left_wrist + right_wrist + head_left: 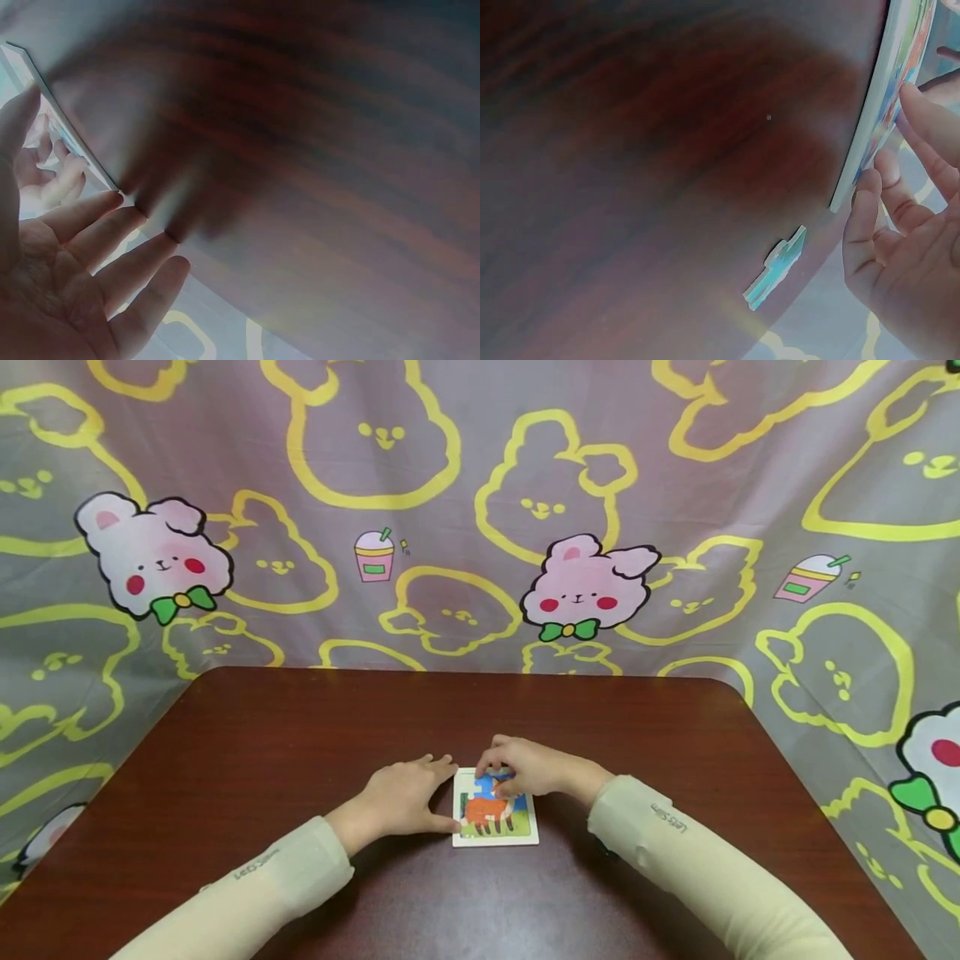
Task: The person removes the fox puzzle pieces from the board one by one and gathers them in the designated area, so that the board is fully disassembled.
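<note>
A small jigsaw puzzle (487, 814) with an orange fox on a green and blue ground lies in a white-rimmed tray (495, 841) on the table. My left hand (401, 795) rests at the tray's left side, fingers spread and fairly straight, thumb at the lower left rim. Over the upper part bends my right hand (536, 766), its thumb and fingers curled about a blue puzzle piece (483, 786). Pale tray bottom shows left of that piece. In the right wrist view, the thumb and fingertips are right at the picture, and the hand hides part of it.
A loose puzzle piece (776, 268), pale blue-green, lies on the table beyond the tray in the right wrist view. The dark brown table (300, 727) has rounded far corners. A patterned curtain (450, 527) hangs behind it and at both sides.
</note>
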Demonstrator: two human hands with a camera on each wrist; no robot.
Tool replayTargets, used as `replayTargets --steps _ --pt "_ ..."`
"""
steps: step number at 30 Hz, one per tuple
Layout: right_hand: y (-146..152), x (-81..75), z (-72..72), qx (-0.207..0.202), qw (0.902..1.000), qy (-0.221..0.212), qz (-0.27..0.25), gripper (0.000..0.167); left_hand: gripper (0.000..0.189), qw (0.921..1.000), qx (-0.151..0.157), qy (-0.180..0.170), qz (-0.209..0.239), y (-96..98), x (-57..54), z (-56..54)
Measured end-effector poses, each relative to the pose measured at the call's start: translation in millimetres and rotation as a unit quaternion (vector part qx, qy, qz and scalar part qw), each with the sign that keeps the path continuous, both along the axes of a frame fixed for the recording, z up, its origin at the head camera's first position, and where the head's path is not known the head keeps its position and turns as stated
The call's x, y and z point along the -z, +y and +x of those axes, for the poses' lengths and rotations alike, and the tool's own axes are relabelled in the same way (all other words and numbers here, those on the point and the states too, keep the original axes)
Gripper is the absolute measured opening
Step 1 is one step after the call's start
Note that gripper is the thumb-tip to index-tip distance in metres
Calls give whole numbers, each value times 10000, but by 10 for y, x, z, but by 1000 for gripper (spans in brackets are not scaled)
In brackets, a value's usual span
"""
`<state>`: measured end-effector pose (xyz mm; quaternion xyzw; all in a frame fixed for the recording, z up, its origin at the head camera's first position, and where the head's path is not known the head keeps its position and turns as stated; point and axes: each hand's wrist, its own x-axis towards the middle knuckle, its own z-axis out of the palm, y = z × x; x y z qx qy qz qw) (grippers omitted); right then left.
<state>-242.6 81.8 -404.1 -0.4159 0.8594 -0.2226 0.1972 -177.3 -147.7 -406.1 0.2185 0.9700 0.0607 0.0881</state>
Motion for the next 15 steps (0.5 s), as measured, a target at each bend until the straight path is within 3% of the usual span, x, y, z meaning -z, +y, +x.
replayTargets --steps 7,15 --pt "-24 -12 -24 -172 9997 88 168 27 88 9999 126 88 10 23 -14 0" --pt "-49 -19 -46 -191 9993 -203 255 24 80 9983 425 355 153 31 -16 -2"
